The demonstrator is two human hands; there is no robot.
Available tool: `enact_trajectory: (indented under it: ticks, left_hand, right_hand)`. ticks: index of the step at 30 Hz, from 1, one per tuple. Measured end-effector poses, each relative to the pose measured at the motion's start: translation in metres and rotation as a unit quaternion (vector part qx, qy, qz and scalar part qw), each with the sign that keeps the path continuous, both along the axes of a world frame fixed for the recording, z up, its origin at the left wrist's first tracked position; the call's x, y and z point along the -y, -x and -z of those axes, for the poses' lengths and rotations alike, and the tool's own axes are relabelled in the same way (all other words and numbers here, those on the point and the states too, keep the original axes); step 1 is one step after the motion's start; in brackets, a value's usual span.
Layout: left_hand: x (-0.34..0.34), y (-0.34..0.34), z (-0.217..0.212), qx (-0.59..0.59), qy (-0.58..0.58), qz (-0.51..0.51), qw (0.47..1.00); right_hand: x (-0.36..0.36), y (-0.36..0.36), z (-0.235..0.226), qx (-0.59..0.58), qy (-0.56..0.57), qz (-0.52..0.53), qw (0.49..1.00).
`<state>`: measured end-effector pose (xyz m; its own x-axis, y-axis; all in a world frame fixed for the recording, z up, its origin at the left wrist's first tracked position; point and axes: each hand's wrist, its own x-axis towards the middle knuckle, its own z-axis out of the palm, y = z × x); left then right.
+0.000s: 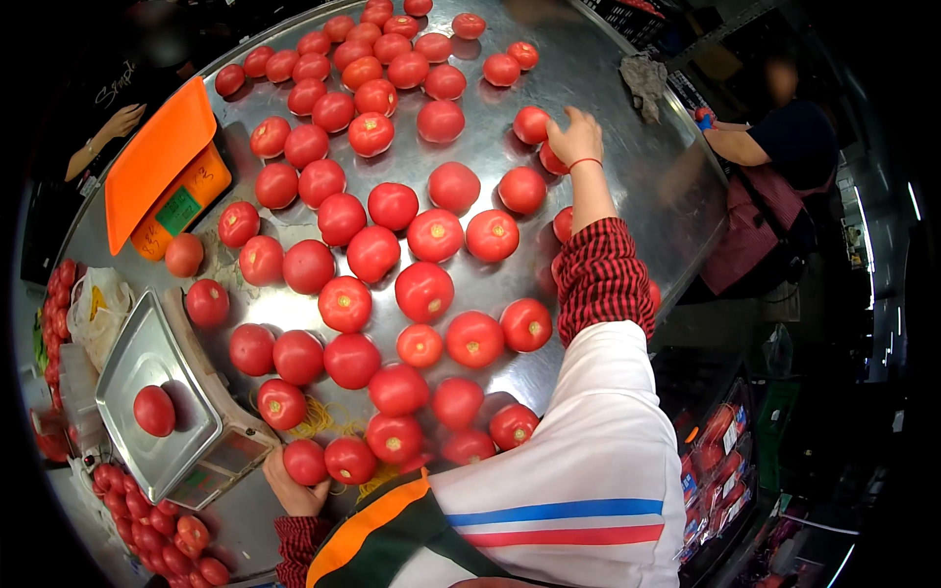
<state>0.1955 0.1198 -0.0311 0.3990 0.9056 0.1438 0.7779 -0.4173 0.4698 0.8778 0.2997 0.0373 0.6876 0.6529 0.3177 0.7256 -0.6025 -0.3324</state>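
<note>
Many red tomatoes [424, 291] are spread over a shiny metal table [627, 167]. My right arm stretches to the far right of the table. There my right hand [578, 139] curls over a tomato [552, 159], its fingers partly hiding it, with another tomato [530, 124] just beside the fingertips. At the near left edge, my left hand [292, 487] is closed around a tomato [306, 462], thumb on its near side and the other fingers largely hidden. A second tomato [350, 460] lies right next to that one.
On the left stands a scale [221, 441] with one tomato [154, 411] on its metal tray. Beyond it are an orange tray [162, 162] and a white plastic bag [98, 309]. A grey cloth [643, 83] lies on the far right edge. Other people stand across the table and at right.
</note>
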Motion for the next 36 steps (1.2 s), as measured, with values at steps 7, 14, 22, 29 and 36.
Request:
enact_trajectory:
  ticks: [7,14,22,29,36]
  left_hand:
    - [-0.003,-0.003,-0.004,-0.012,-0.008,-0.004,1.000]
    - [-0.004,-0.007,-0.008,0.004,-0.011,-0.013,1.000]
    - [-0.004,-0.011,-0.014,0.014,-0.003,-0.012,1.000]
    - [-0.001,-0.013,-0.015,0.025,-0.023,-0.014,0.999]
    - [-0.002,-0.013,-0.020,0.030,-0.046,-0.006,0.998]
  right_hand:
    - [0.019,0.021,0.045,-0.064,-0.013,0.017,0.998]
    - [0.041,0.082,-0.009,-0.296,-0.254,-0.182,0.903]
    - [0.085,0.255,-0.030,-0.375,-0.076,-0.436,0.814]
    - [0.140,0.267,-0.022,-0.042,0.123,-0.572,0.810]
    - [0.139,0.283,0.002,0.042,0.214,-0.510,0.832]
